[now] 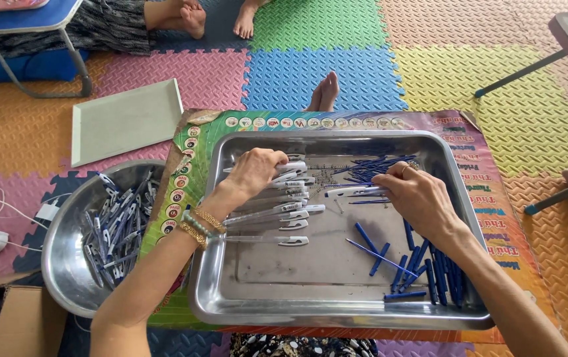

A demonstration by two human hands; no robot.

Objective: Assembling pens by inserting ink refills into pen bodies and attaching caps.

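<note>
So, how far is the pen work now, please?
Looks done: a round metal bowl beside the tray holds many pens. In hand: the left hand rests on a row of clear pen barrels in the metal tray; the right hand holds one pen. Left: loose blue refills and that row of barrels.

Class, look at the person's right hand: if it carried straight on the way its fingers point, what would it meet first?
Probably the pile of blue refills in the metal tray; the right hand points up-left toward it, though depth is unclear.
</note>
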